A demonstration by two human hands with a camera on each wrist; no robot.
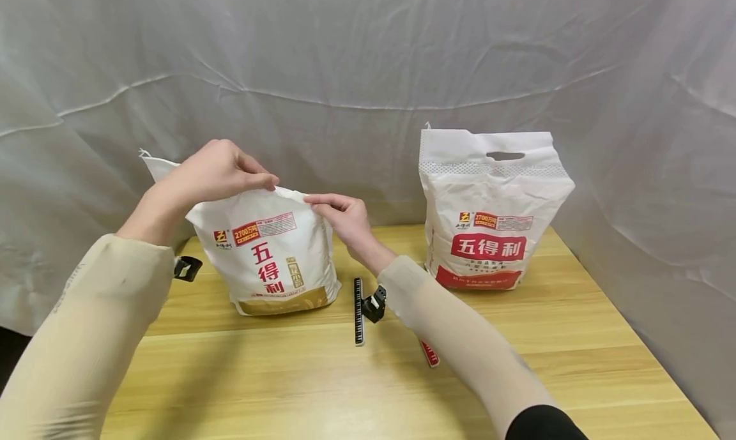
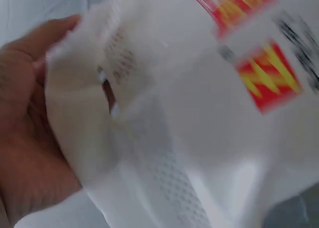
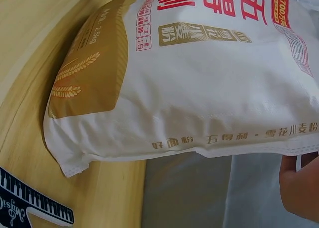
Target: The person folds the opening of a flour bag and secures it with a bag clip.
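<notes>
A white flour bag with red lettering and a gold lower band stands on the left of the table, its top flap bent over. My left hand grips the flap from above, thumb and fingers close together at its edge. In the left wrist view the flap hides most fingers of that hand, beside the slot-shaped handle hole. At the bag's upper right corner my right hand pinches the edge between thumb and fingers. The right wrist view shows that hand at the side seam of the bag.
A second white flour bag with a red label stands upright at the right. Between the bags lies a black piano-key patterned strip. A similar red strip is partly under my right forearm. Grey cloth hangs behind the wooden table.
</notes>
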